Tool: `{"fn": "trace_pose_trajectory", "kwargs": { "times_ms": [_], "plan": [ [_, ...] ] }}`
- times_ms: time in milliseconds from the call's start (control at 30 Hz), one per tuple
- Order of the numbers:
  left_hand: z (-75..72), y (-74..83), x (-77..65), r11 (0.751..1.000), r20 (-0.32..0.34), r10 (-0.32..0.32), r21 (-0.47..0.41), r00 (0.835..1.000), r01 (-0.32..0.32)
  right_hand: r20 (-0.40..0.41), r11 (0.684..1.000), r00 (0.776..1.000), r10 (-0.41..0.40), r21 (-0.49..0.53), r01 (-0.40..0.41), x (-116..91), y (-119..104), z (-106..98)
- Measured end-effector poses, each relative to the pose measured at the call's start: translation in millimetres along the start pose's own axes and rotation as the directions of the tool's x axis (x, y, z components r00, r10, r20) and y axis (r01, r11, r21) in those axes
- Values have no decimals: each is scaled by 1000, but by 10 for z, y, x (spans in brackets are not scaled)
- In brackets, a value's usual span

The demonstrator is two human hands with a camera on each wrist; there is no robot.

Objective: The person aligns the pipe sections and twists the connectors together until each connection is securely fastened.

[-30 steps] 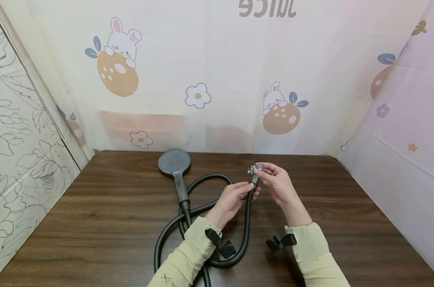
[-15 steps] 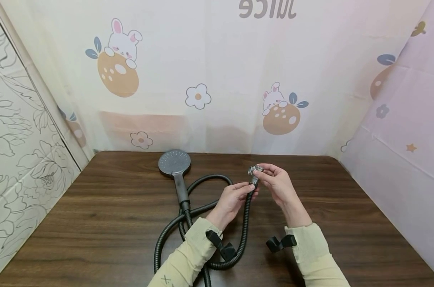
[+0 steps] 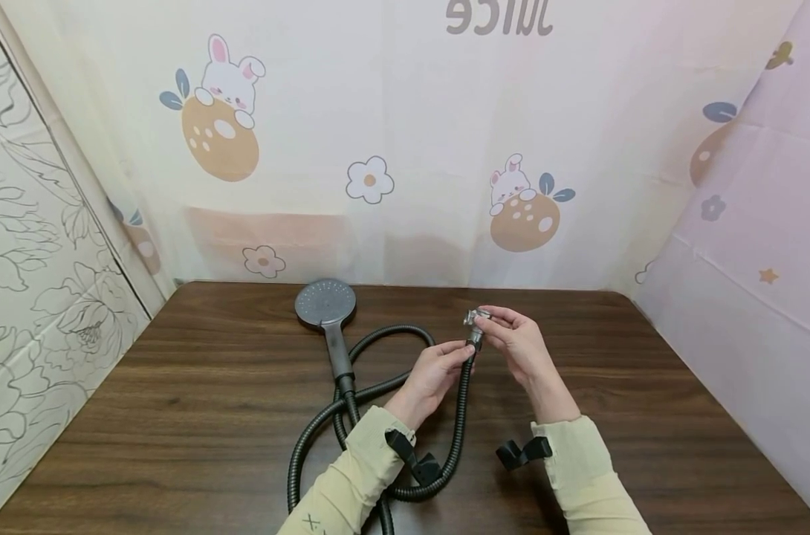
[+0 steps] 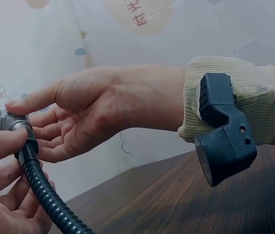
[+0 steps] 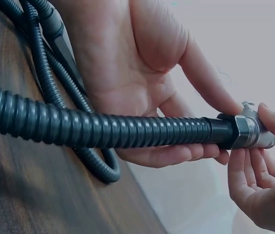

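Observation:
A black ribbed shower hose (image 3: 460,423) curves up from the table to a small shiny metal fitting (image 3: 473,318) at its end. My left hand (image 3: 426,377) grips the hose end with its thumb at the black hex nut (image 5: 241,131), where hose and fitting meet. From the right, my right hand (image 3: 524,353) pinches the metal fitting between thumb and fingers. In the right wrist view the nut sits right against the fitting. The grey shower head (image 3: 325,302) lies face up at the back of the table, its handle joined to the hose's other end.
The brown wooden table (image 3: 177,416) carries the hose's loose loops, which cross near the shower head's handle and pass under my left forearm. A printed curtain (image 3: 425,134) hangs behind the table's back edge. Black wrist cameras (image 3: 525,452) are strapped over both sleeves.
My left fingers behind the hose end have drawn in and show less. The upright part of the hose has shifted slightly; the right hand stays on the fitting.

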State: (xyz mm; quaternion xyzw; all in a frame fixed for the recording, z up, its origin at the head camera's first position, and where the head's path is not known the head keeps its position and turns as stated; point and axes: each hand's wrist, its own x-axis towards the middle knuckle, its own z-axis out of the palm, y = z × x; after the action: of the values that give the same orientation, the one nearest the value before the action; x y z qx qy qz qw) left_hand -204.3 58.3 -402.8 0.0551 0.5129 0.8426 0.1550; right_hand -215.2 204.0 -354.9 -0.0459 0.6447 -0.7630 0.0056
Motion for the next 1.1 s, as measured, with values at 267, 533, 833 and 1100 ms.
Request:
{"fn": "trace_pose_trajectory", "kwargs": {
  "times_ms": [267,533,833,1100],
  "plan": [
    [-17,-31,16,1000,0,16,4,1000,-16,-5,1000,1000,12,13,-12,29,44,-24],
    [-27,-57,27,993,-10,38,112,999,-37,-12,999,999,46,3,-46,48,62,-62],
    [-17,-104,13,948,-12,105,303,994,-97,-38,997,997,68,-30,-70,41,88,-133],
    [-41,-111,-2,886,-48,144,450,988,-108,-51,994,995,87,-69,-90,72,139,-120]
  ]
}}
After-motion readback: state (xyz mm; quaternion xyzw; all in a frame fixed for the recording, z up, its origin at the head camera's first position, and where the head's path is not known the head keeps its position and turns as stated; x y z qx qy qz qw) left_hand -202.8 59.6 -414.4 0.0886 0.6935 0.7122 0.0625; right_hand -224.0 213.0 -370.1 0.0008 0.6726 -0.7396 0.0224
